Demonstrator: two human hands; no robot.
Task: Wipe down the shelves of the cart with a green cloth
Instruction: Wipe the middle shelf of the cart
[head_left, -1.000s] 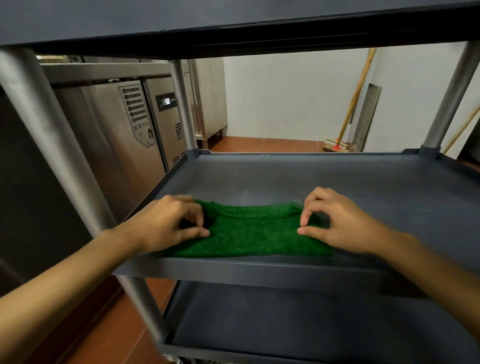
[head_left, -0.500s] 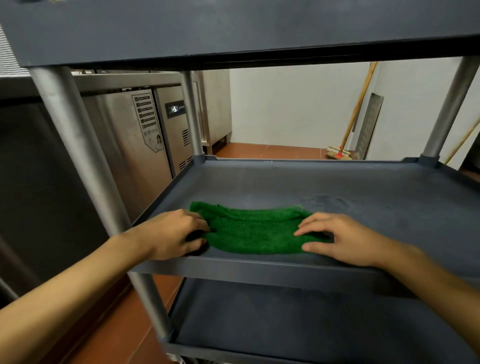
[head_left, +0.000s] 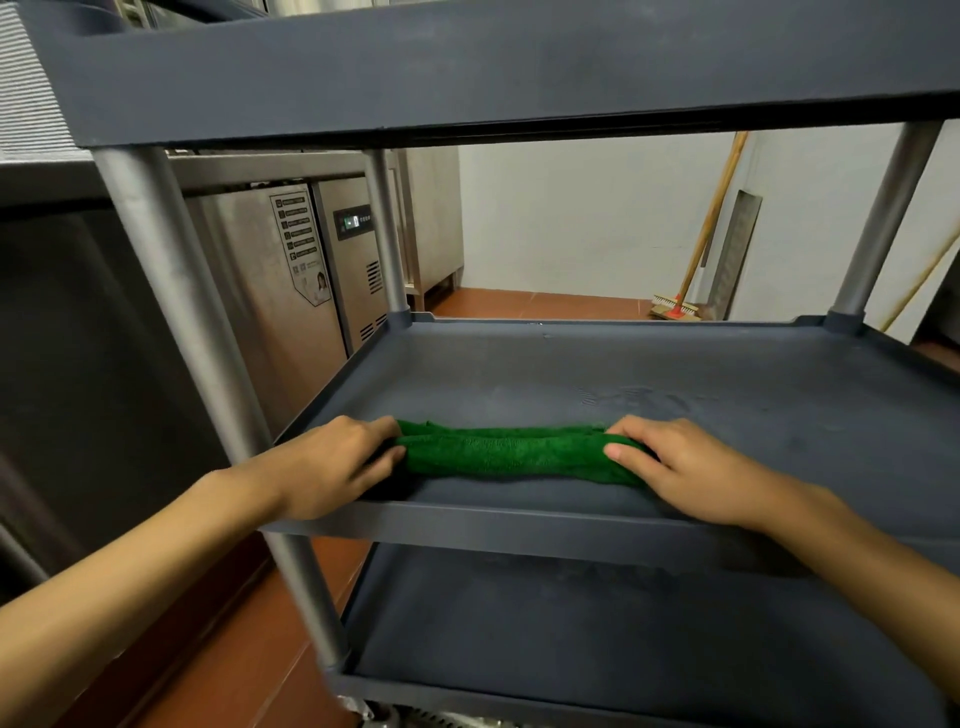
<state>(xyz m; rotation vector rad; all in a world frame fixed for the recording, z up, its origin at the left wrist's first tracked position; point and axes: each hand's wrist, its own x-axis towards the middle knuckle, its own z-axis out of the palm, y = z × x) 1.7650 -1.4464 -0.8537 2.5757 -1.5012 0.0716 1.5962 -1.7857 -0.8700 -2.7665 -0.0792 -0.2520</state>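
Both ends of the green cloth (head_left: 509, 454) are gripped, fingers (head_left: 621, 452) curled: left hand (head_left: 332, 462) at its left end, right hand (head_left: 685, 467) at its right. Its long axis runs left-to-right at centre frame, near the middle shelf's (head_left: 623, 374) front edge.

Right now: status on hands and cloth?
Left hand, right hand each grip an end of green cloth. Cloth bunched on middle shelf, near front edge. Nothing visible in the way.

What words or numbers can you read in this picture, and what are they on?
Sticker on the steel fridge: lines of print, too small to read.
Control panel beside it: lit display, too blurred to read.
Cart shelf and green cloth: no writing shows.
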